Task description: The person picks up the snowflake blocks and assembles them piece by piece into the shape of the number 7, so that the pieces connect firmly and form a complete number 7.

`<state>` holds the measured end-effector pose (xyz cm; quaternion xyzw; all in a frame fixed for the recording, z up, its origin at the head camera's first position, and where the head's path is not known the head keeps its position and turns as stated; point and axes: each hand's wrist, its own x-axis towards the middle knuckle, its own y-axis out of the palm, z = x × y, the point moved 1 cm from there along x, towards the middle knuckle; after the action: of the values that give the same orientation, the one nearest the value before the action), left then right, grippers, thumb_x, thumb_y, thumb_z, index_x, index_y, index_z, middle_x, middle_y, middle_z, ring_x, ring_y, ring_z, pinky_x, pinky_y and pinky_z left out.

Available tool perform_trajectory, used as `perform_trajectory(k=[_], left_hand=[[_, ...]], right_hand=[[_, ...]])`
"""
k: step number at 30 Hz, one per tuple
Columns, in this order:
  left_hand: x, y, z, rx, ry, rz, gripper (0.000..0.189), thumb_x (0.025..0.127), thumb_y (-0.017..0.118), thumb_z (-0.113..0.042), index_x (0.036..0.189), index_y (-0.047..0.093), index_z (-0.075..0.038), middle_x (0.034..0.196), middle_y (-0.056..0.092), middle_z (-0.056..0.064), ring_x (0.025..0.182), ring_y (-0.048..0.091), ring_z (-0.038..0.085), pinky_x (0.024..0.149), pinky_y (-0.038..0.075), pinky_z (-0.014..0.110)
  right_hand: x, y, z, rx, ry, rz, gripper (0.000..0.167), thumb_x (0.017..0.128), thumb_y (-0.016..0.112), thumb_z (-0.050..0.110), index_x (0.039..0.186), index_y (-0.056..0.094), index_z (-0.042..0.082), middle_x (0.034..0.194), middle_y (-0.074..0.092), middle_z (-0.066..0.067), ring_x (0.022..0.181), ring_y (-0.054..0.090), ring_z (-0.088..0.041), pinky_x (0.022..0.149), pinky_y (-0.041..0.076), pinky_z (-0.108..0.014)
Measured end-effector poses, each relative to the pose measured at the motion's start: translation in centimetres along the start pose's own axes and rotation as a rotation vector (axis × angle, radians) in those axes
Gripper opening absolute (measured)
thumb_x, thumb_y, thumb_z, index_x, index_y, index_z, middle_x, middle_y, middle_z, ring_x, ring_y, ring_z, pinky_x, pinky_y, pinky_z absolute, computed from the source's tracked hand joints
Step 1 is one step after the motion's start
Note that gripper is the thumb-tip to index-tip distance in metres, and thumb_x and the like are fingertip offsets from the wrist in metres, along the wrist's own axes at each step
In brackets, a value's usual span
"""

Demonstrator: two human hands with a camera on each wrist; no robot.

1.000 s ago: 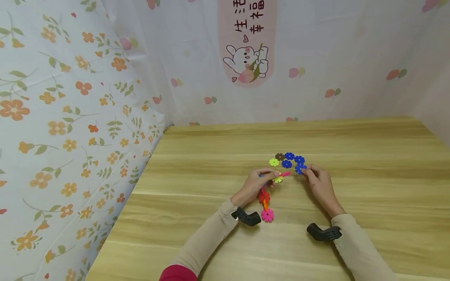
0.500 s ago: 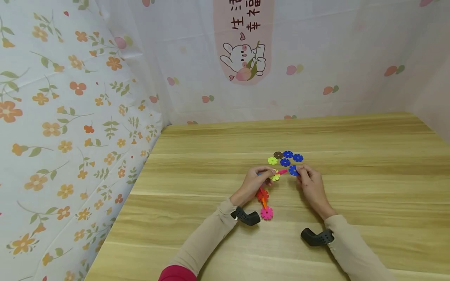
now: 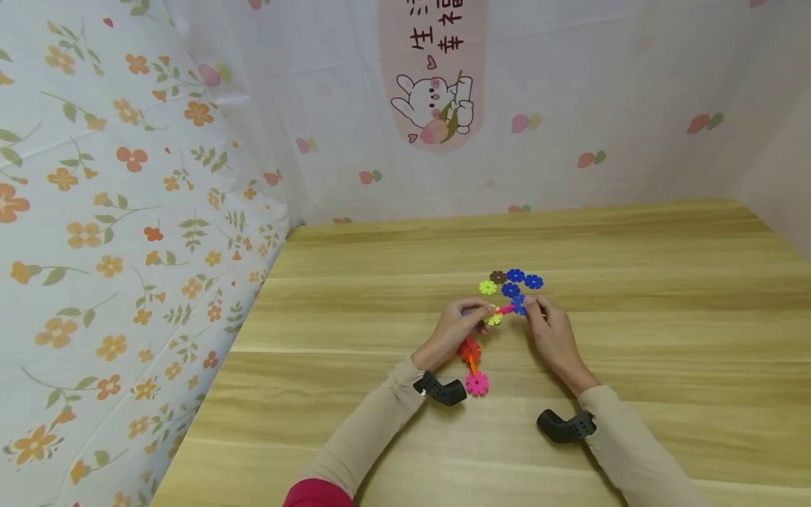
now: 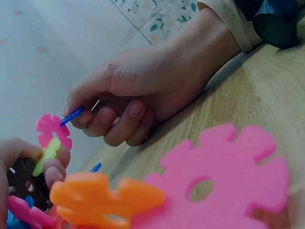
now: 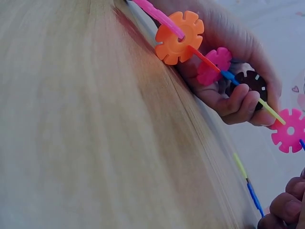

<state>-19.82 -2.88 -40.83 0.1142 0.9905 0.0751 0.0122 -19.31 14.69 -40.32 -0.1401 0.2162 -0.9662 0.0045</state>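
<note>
My left hand (image 3: pixel 451 329) holds a chain of interlocking plastic snowflake discs, its fingers about the yellow disc (image 4: pixel 47 157) and dark disc (image 5: pixel 252 86). From the yellow one a pink disc (image 4: pixel 53 129) sticks out toward the right. A red disc (image 3: pixel 471 351), an orange disc (image 5: pixel 180 38) and a pink end disc (image 3: pixel 477 384) trail toward the front. My right hand (image 3: pixel 552 336) pinches a blue disc (image 4: pixel 72 116) between thumb and fingers. This blue disc's edge meets the pink disc's rim; whether it sits in a slot I cannot tell.
Beyond the hands lie several loose discs on the wooden table (image 3: pixel 355 282): a yellow-green disc (image 3: pixel 487 287), a brown disc (image 3: pixel 498 277) and blue discs (image 3: pixel 533 282). Each wrist bears a black camera mount (image 3: pixel 441 389). Patterned cloth (image 3: pixel 253 141) hangs behind and at the left.
My right hand has brought the blue disc leftward from beside the loose blue ones to the pink disc's edge. The left hand holds the chain in nearly the same place.
</note>
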Motion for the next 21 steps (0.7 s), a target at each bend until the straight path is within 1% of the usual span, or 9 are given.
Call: perform_trajectory(k=[6, 12, 14, 18, 21], left_hand=[[-0.1, -0.1, -0.2, 0.016, 0.000, 0.024, 0.023, 0.090, 0.057, -0.002, 0.104, 0.060, 0.016, 0.076, 0.062, -0.002, 0.060, 0.054, 0.011, 0.058, 0.048, 0.020], [-1.0, 0.3, -2.0, 0.055, 0.013, 0.022, 0.020, 0.089, 0.057, 0.001, 0.101, 0.061, 0.017, 0.075, 0.063, 0.002, 0.059, 0.055, 0.011, 0.057, 0.048, 0.021], [-1.4, 0.4, -2.6, 0.072, 0.027, 0.021, 0.020, 0.088, 0.058, 0.000, 0.100, 0.061, 0.016, 0.075, 0.064, 0.004, 0.060, 0.055, 0.011, 0.058, 0.048, 0.021], [-1.6, 0.4, -2.7, 0.096, 0.049, 0.025, 0.019, 0.088, 0.059, 0.000, 0.099, 0.062, 0.015, 0.076, 0.065, 0.006, 0.060, 0.056, 0.011, 0.058, 0.049, 0.022], [-1.6, 0.4, -2.6, 0.101, 0.055, 0.027, 0.019, 0.088, 0.059, 0.000, 0.099, 0.062, 0.015, 0.075, 0.065, 0.005, 0.059, 0.056, 0.011, 0.057, 0.048, 0.021]], right_hand=[[0.0, -0.1, 0.1, -0.010, -0.015, 0.011, 0.036, 0.101, 0.037, 0.030, 0.084, 0.052, 0.003, 0.070, 0.043, -0.007, 0.068, 0.044, -0.019, 0.056, 0.035, -0.025], [0.0, -0.2, 0.0, -0.022, -0.032, 0.039, 0.035, 0.101, 0.038, 0.030, 0.085, 0.053, 0.004, 0.071, 0.045, -0.007, 0.076, 0.049, -0.021, 0.063, 0.040, -0.025], [0.0, -0.2, 0.0, -0.038, -0.040, 0.049, 0.034, 0.101, 0.038, 0.029, 0.084, 0.053, 0.004, 0.071, 0.045, -0.007, 0.079, 0.051, -0.021, 0.065, 0.042, -0.028], [-0.1, 0.0, -0.1, -0.061, -0.056, 0.068, 0.035, 0.101, 0.038, 0.029, 0.082, 0.049, 0.003, 0.069, 0.043, -0.007, 0.083, 0.053, -0.023, 0.069, 0.043, -0.034], [-0.2, 0.0, -0.1, -0.059, -0.057, 0.073, 0.035, 0.102, 0.037, 0.029, 0.081, 0.048, 0.003, 0.069, 0.042, -0.007, 0.083, 0.053, -0.024, 0.069, 0.043, -0.037]])
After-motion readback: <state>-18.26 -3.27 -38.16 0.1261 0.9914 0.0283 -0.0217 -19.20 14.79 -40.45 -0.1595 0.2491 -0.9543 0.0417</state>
